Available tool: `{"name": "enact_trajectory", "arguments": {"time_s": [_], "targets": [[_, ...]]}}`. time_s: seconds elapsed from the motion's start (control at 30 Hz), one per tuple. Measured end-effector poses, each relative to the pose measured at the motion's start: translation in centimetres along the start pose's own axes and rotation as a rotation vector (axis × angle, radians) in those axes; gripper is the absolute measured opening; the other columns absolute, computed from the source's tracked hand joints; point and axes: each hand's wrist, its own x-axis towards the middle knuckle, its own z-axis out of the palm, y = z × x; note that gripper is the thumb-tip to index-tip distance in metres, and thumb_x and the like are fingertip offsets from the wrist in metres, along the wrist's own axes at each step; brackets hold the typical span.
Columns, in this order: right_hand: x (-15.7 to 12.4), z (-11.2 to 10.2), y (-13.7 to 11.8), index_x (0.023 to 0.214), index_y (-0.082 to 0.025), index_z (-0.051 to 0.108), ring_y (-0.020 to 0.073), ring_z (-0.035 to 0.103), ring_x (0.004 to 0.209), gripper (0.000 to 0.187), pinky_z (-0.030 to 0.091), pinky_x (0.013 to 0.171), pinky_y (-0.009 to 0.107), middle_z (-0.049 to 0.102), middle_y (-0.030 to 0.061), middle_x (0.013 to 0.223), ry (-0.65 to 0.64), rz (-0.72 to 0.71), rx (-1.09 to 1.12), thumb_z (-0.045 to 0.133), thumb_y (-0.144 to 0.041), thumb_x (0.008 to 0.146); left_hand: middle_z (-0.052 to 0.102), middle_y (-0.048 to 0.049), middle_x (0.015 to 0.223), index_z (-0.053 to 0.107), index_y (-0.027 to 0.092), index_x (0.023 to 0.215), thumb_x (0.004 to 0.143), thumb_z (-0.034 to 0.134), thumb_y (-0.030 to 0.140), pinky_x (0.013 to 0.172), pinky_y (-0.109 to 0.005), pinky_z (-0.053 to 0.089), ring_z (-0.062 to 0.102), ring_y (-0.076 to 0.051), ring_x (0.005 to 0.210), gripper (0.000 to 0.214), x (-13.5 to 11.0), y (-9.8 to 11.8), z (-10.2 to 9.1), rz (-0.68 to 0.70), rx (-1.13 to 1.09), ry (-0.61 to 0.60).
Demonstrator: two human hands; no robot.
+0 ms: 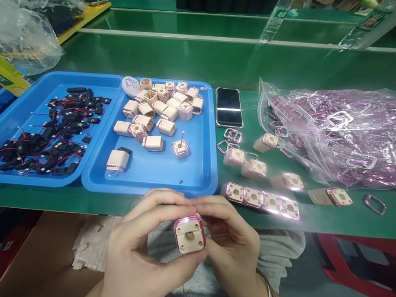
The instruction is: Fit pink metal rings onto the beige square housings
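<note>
Between both hands is a beige plastic housing (190, 235), its holed end facing me and a shiny pink ring around its rim. My left hand (149, 242) grips it with the thumb below and fingers over the top. From the other side my right hand (230, 236) closes on the same housing, fingertips meeting the left ones above it. Just beyond, to the right, a row of several ringed housings (262, 200) stands on the green bench (188, 57). More ringed housings (257, 168) stand behind the row, with loose pink rings (232, 135) beside them.
A blue tray (151, 181) holds many beige housings. The left blue tray (54, 181) holds black parts with thin red wires. A phone (229, 107) lies near a clear bag of pink rings (344, 132). Below the bench edge is a cardboard box (48, 251).
</note>
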Motion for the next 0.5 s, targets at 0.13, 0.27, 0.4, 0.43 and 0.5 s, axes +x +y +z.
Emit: {"name": "enact_trajectory", "arguments": {"time_s": [0.13,0.27,0.4,0.43,0.5], "targets": [[0.0,-0.4,0.1,0.113,-0.026,0.072,0.02,0.069,0.096,0.026,0.062,0.077,0.027,0.071,0.0071,0.103,-0.04,-0.025,-0.053,0.076,-0.014,0.089,0.068,0.0025,0.104,0.07,0.033,0.107,0.075,0.081,0.013,0.084,-0.016,0.055,0.066,-0.014,0.099,0.039,0.0,0.2,-0.2,0.003,-0.001,0.007],[0.0,-1.1,-0.1,0.118,-0.025,0.071,0.0233,0.068,0.097,0.028,0.062,0.08,0.034,0.069,0.0086,0.106,-0.114,-0.042,-0.128,0.074,-0.018,0.091,0.071,0.0014,0.094,0.071,0.03,0.102,0.075,0.082,0.014,0.078,-0.019,0.055,0.066,-0.015,0.092,0.034,0.2,0.2,-0.6,0.019,-0.003,-0.007],[0.3,-1.4,-0.9,0.119,-0.023,0.07,0.0207,0.066,0.092,0.028,0.061,0.078,0.03,0.067,0.0081,0.103,-0.156,-0.096,-0.213,0.075,-0.022,0.092,0.07,0.0015,0.094,0.073,0.032,0.103,0.075,0.084,0.016,0.078,-0.019,0.055,0.065,-0.015,0.091,0.034,0.1,-0.4,-0.9,-0.079,-0.118,-0.039],[0.3,-1.4,-1.1,0.119,-0.022,0.07,0.02,0.066,0.091,0.028,0.061,0.077,0.029,0.067,0.0079,0.103,-0.161,-0.105,-0.227,0.075,-0.022,0.092,0.069,0.0015,0.094,0.074,0.033,0.103,0.076,0.083,0.017,0.078,-0.019,0.055,0.065,-0.015,0.09,0.033,0.0,-0.7,-0.9,-0.116,-0.176,-0.05],[0.4,-1.4,-1.5,0.12,-0.022,0.069,0.0187,0.066,0.091,0.026,0.06,0.077,0.027,0.066,0.0075,0.102,-0.17,-0.114,-0.248,0.073,-0.022,0.094,0.068,0.0012,0.095,0.074,0.033,0.103,0.077,0.083,0.019,0.077,-0.019,0.055,0.065,-0.015,0.09,0.031,-0.1,-1.0,-1.0,-0.174,-0.272,-0.063]]}}
